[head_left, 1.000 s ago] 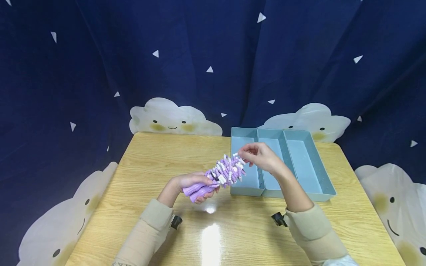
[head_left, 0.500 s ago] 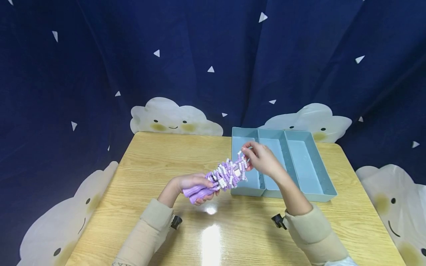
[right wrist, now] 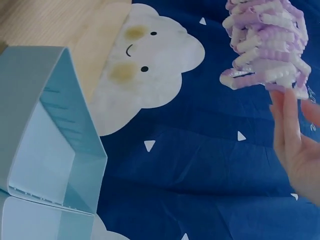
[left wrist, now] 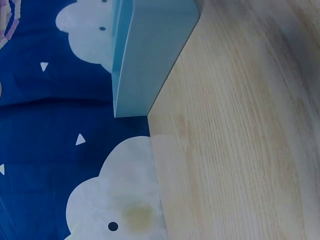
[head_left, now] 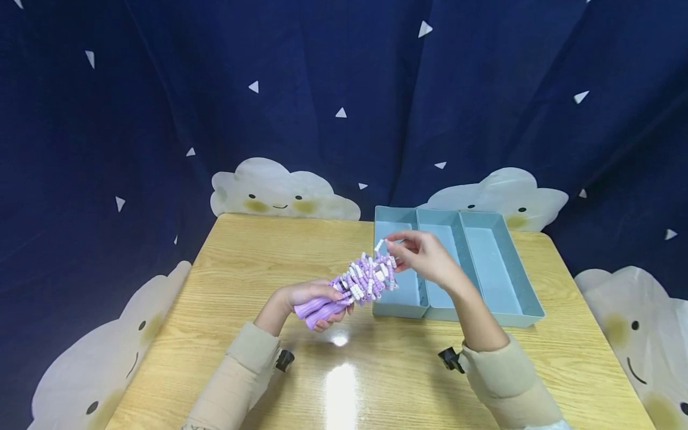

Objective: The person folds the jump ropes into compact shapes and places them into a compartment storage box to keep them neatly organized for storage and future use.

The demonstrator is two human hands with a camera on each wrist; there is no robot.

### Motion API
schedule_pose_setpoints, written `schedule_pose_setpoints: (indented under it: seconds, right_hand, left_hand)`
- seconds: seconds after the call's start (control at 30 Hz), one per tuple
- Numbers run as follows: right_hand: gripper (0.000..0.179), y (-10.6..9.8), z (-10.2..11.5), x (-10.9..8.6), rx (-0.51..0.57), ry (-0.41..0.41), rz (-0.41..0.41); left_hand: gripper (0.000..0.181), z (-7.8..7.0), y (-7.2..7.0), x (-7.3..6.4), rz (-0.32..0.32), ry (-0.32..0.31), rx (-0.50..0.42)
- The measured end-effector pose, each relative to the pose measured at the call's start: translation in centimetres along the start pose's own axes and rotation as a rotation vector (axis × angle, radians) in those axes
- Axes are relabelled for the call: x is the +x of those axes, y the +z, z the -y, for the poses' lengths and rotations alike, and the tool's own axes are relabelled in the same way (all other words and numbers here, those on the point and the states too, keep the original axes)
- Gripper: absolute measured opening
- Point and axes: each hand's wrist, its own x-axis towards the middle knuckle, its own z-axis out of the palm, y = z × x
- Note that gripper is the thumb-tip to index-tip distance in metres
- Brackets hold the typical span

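Note:
A bundled jump rope (head_left: 369,279) with white and lilac beads is held slantwise above the table, its two purple handles (head_left: 318,312) pointing toward the lower left. My left hand (head_left: 310,292) grips it around the handles. At the far end, the thumb and fingers of my right hand (head_left: 424,255) pinch a beaded loop. The right wrist view has the beaded coils (right wrist: 267,42) close up, with the fingertips of the right hand (right wrist: 297,150) at their end. Only a bit of the beads (left wrist: 9,22) enters the left wrist view, at its corner; the left hand is outside it.
A light blue tray (head_left: 497,263) with three long compartments stands on the right of the wooden table (head_left: 258,251), partly behind the right hand. Behind the table hangs a dark blue curtain (head_left: 301,71) with white triangles and clouds.
The right hand rose slightly at the rope's end, then came back down and left. The loose beaded end now points up left of its fingers. The left hand has stayed on the handles.

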Motion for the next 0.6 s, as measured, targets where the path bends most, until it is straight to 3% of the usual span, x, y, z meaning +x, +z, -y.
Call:
schedule_pose_setpoints:
  seconds: [0.27, 0.6]
  right_hand:
    - [0.029, -0.18, -0.13, -0.16, 0.002, 0.033, 0.042]
    - [0.026, 0.6, -0.5, 0.16, -0.057, 0.023, -0.046]
  left_hand:
    - [0.023, 0.0, -0.02, 0.12, 0.004, 0.001, 0.008]
    - [0.021, 0.12, 0.11, 0.24, 0.008, -0.023, 0.029]
